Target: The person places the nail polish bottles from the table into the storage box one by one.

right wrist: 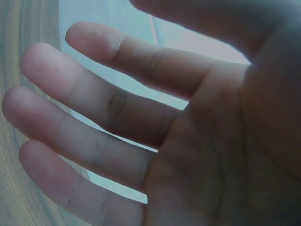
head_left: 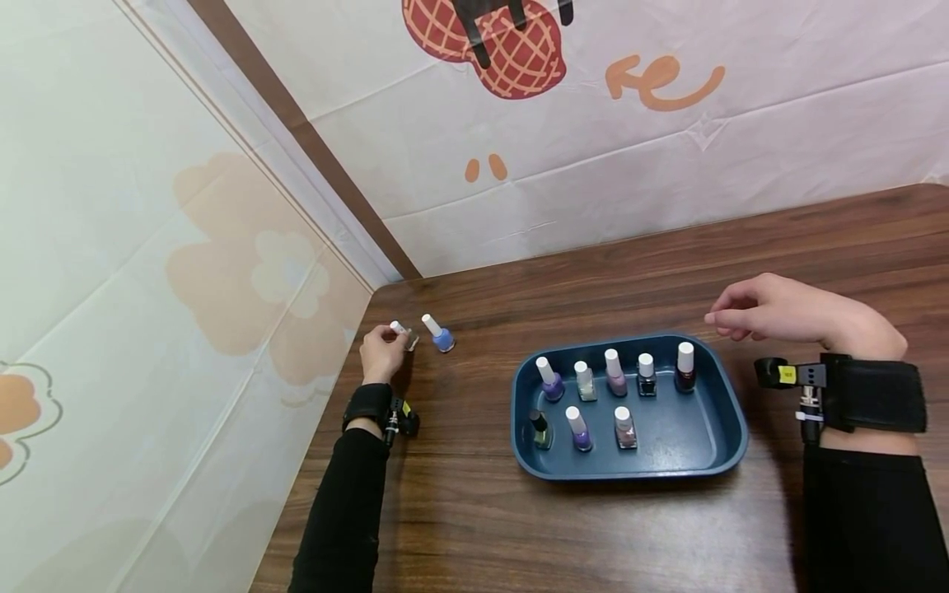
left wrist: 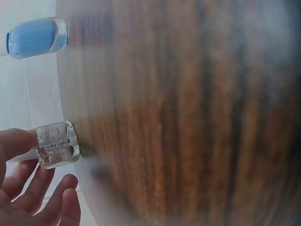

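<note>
At the table's far left, my left hand (head_left: 381, 356) pinches a white-capped nail polish bottle with silver glitter (left wrist: 57, 145) between thumb and fingers. Just to its right stands a blue nail polish bottle (head_left: 442, 338), also white-capped and seen large in the left wrist view. My right hand (head_left: 774, 311) hovers beside the tray's right far corner, holding nothing, its fingers loosely bent and apart in the right wrist view. A dark blue tray (head_left: 697, 469) holds two rows of nail polish bottles, among them a purple one (head_left: 552, 385) and a dark red one (head_left: 685, 372).
In the tray's front row are a black-capped green bottle (head_left: 540, 431), a purple bottle (head_left: 580, 432) and a pinkish one (head_left: 626, 431). A patterned cloth wall (head_left: 578, 165) borders the wooden table (head_left: 474, 519) at the back, another cloth (head_left: 185, 329) at the left.
</note>
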